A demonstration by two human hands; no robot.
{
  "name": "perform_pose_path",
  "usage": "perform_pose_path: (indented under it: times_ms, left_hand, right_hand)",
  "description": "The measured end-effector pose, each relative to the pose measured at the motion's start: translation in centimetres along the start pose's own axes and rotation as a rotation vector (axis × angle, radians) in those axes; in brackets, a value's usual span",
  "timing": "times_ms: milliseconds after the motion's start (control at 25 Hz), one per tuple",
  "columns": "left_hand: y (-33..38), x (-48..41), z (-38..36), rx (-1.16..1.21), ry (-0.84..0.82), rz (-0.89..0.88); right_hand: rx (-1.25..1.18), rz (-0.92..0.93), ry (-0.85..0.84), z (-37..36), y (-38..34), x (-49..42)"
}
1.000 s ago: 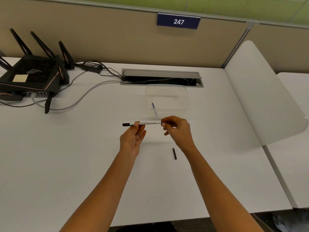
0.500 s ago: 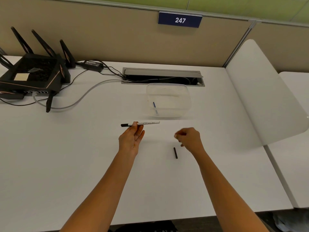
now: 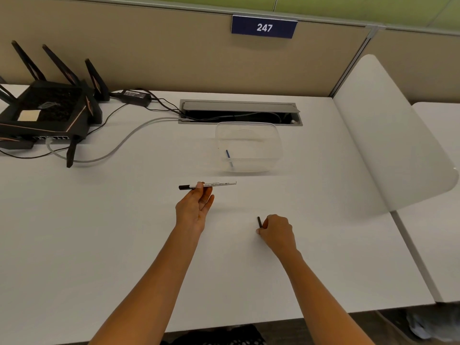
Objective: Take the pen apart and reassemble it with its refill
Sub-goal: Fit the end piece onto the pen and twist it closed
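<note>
My left hand (image 3: 194, 210) pinches a white pen barrel (image 3: 219, 184) with a black tip on its left end, holding it level above the white desk (image 3: 99, 245). A small black pen piece (image 3: 259, 221) lies on the desk to the right. My right hand (image 3: 276, 231) rests on the desk with its fingertips closed around the lower end of that piece. A thin blue refill (image 3: 229, 157) leans inside a clear plastic container (image 3: 249, 148) beyond the pen.
A black router (image 3: 47, 110) with antennas and cables sits at the back left. A cable slot (image 3: 240, 112) is set into the desk behind the container. A white curved divider (image 3: 388, 135) stands on the right. The near desk edge runs below my forearms.
My right hand let go of the pen's right end, dropped down to the desk and closed its fingertips on the black piece. My left hand kept the pen still.
</note>
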State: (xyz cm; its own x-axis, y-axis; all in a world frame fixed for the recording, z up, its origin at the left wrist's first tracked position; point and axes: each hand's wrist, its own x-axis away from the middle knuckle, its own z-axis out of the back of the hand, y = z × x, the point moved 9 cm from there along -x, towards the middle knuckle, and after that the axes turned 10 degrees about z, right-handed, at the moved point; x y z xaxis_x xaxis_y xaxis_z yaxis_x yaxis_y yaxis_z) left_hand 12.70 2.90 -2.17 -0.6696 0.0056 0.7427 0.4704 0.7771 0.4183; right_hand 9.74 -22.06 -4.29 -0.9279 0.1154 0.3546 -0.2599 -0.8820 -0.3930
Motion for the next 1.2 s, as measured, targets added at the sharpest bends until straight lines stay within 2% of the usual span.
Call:
perform_pose_path:
  times_ms: [200, 400, 520, 720, 1200]
  left_hand:
    - [0.0, 0.1, 0.2, -0.012, 0.001, 0.001]
    - [0.1, 0.1, 0.1, -0.017, 0.001, -0.001]
    - [0.1, 0.1, -0.2, -0.022, -0.008, -0.003]
    - [-0.2, 0.3, -0.6, -0.028, -0.019, 0.004]
    - [-0.2, 0.5, -0.8, -0.035, -0.033, 0.001]
  right_hand:
    - [-0.157, -0.011, 0.061, 0.9, 0.1, 0.3]
    - [-0.713, 0.118, 0.153, 5.1, -3.0, 0.9]
    - [-0.891, 0.230, 0.217, 8.6, -5.6, 1.2]
    - [-0.808, 0.328, 0.274, 11.5, -8.1, 1.6]
    - [-0.716, 0.325, 0.280, 11.6, -8.4, 1.1]
